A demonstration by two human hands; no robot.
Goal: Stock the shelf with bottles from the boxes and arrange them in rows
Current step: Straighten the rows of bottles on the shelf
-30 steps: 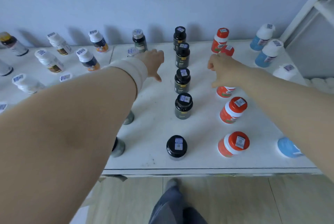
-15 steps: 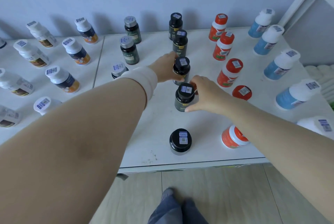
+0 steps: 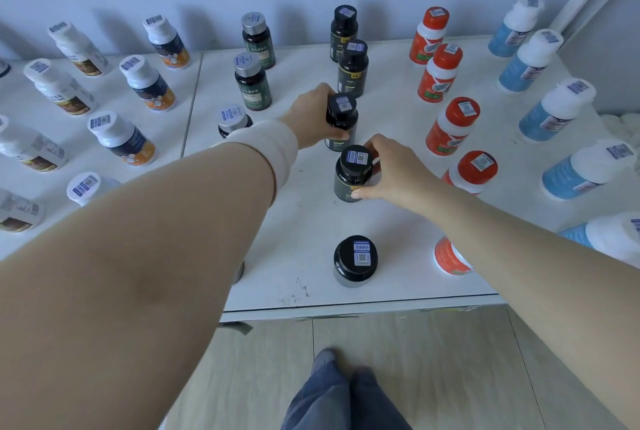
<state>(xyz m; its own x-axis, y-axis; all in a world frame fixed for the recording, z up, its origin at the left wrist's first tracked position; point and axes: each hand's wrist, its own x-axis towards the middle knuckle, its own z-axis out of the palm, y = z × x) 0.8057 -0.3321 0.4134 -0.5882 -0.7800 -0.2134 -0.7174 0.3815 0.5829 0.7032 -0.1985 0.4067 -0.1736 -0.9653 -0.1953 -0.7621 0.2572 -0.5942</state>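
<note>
Round black bottles point(image 3: 355, 261) stand in a row down the middle of the smooth white shelf point(image 3: 304, 221). Each shiny cap has a small blue sticker point(image 3: 362, 252) with a square code. Its words are too small to read. The left hand point(image 3: 311, 114) wraps its fingers round the third bottle point(image 3: 341, 119) from the back edge. The right hand point(image 3: 391, 169) curls round the fourth bottle point(image 3: 351, 176).

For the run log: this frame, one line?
left hand grips middle black bottle | right hand grips next-nearer black bottle | both upright on shelf
</note>
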